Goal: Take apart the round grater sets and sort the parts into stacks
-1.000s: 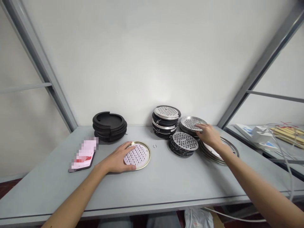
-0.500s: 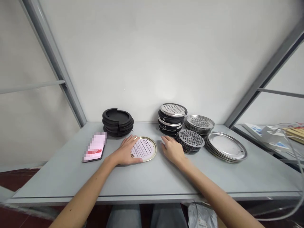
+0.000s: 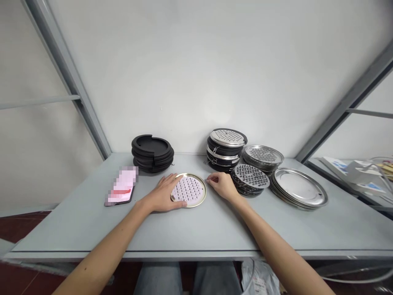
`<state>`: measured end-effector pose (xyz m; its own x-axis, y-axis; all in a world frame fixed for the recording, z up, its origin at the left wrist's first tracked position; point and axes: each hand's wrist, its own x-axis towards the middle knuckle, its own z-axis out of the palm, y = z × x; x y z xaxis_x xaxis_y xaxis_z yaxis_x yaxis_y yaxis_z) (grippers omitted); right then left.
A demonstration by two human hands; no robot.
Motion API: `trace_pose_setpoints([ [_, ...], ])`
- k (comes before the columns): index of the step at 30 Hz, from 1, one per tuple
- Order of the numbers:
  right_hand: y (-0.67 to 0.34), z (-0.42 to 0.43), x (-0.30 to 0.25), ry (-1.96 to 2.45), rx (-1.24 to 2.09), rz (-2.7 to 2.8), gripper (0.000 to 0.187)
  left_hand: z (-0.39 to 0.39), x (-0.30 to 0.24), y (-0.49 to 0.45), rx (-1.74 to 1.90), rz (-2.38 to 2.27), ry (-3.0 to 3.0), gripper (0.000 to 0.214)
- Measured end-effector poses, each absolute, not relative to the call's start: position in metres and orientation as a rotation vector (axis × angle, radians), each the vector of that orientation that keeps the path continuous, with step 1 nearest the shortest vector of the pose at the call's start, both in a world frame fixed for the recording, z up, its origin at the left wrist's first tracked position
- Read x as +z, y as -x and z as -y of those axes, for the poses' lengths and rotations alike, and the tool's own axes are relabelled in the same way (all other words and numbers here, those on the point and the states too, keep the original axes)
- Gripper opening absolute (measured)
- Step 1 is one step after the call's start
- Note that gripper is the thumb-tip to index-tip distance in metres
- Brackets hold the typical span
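A round metal grater plate (image 3: 188, 191) with a gold rim and a pale perforated middle lies on the table in front of me. My left hand (image 3: 166, 194) grips its left edge, with the fingers over the upper rim and the thumb on the lower rim. Just to the right of the plate is my right hand (image 3: 223, 186), its thumb and forefinger pinched together near the rim. Whatever small item sits between those fingertips is too tiny to name. A stack of dark perforated discs (image 3: 251, 177) stands right beside this hand.
Black ring-shaped holders (image 3: 152, 153) are piled at the back left, near a phone (image 3: 124, 184). Behind my right hand stand stacked black holders with grater tops (image 3: 227, 141). Further right are a pile of grater plates (image 3: 264, 155) and a stack of plain metal lids (image 3: 299, 186).
My right hand's thumb and forefinger have closed into a pinch, lifted slightly beside the rim. The left hand keeps its hold on the plate. The view has shifted a little.
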<state>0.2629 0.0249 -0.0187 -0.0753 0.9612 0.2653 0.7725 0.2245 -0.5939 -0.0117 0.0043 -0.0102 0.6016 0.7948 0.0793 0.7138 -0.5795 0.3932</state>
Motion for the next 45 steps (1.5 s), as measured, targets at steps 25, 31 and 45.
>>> trace_pose_setpoints([
  [25, -0.264, -0.011, -0.01, 1.397, 0.267, 2.182, 0.016, 0.005, -0.013, -0.005, 0.376, -1.143, -2.634, 0.103],
  [31, -0.261, -0.013, -0.014, 1.499, 0.272, 2.162, 0.013, 0.006, -0.012, -0.01, 0.409, -1.163, -2.632, 0.103],
  [45, -0.252, -0.018, -0.015, 1.534, 0.09, 2.327, 0.016, 0.008, -0.009, -0.013, 0.456, -1.173, -2.597, 0.109],
])
